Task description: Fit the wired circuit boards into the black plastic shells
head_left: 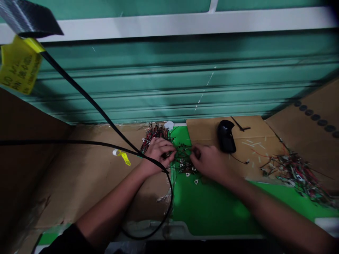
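The work with the small wires seems to be in the middle, neither just begun nor finished. Between the two hands, some thin dark wires (183, 150) lie on the green worktop (212, 211), and just below them there is a short row of pieces with white connectors (188, 174). The left hand (160, 155) has its fingers bent, with thumb and forefinger almost together at the edge of these wires. The right hand (208, 160) is curled, its thumb near the forefinger, on the other side of the same wires. It looks as if each hand pinches a wire end, but the wires are too thin and dark, so I cannot tell this surely.

Behind the left hand stands a dense bundle (156, 132) of red and black wires, laid mostly in one direction; I judge this part to be the more ordered one. Well apart at the right, a tangled heap (299, 173) of red, black and green wires lies loose, and it appears that nobody has sorted it. If this heap belongs to the same work, much is left; the picture does not prove it. A black cable (90, 98) passes in front of the left forearm.
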Tool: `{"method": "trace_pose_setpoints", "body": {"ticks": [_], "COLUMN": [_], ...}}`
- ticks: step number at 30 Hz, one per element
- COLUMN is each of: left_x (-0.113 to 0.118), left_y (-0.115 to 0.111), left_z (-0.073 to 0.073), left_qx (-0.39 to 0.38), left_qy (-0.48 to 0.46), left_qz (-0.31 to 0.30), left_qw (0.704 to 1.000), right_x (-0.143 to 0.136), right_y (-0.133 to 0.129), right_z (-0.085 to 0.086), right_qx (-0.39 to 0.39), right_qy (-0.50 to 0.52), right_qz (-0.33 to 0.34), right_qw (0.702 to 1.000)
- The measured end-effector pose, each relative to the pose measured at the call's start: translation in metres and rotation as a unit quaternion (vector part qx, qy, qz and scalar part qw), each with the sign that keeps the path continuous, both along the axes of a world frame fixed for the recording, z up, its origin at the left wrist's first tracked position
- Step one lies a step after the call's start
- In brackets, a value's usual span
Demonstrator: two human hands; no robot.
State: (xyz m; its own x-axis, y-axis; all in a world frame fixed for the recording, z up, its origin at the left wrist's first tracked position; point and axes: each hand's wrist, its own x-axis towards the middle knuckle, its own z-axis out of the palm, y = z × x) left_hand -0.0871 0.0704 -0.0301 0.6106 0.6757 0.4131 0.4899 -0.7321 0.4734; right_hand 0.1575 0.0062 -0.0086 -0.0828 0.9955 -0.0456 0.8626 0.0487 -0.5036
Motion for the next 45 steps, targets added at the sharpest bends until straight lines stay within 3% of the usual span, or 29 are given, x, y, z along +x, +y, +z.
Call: {"method": "trace_pose_setpoints", "body": {"ticks": [7, 15, 19, 27, 33, 40, 45], "left_x": [0.001, 0.002, 0.004, -0.001, -0.009, -0.013, -0.021], "left_y": [0.0, 0.001, 0.001, 0.008, 0.012, 0.009, 0.013], "left_z": [-0.003, -0.005, -0.004, -0.009, -0.011, -0.009, -0.009], "left_qx": [0.019, 0.032, 0.028, 0.071, 0.101, 0.111, 0.114], "left_qy": [-0.032, -0.028, -0.02, 0.017, 0.054, 0.068, 0.084], "left_qz": [0.031, 0.065, 0.085, 0.136, 0.185, 0.189, 0.219], "left_qw": [0.999, 0.997, 0.996, 0.988, 0.976, 0.973, 0.965], "right_x": [0.001, 0.016, 0.016, 0.043, 0.06, 0.069, 0.075], "right_y": [-0.007, -0.013, -0.017, -0.025, -0.024, -0.019, -0.012], "right_z": [-0.002, 0.004, 0.007, 0.033, 0.031, 0.025, 0.025], "right_qx": [-0.009, 0.015, 0.002, -0.027, -0.057, -0.035, -0.051], "right_qy": [-0.011, 0.016, 0.021, 0.014, -0.01, 0.029, 0.161], "right_qz": [0.053, 0.173, 0.187, 0.233, 0.237, 0.193, 0.171], "right_qw": [0.998, 0.985, 0.982, 0.972, 0.97, 0.98, 0.971]}}
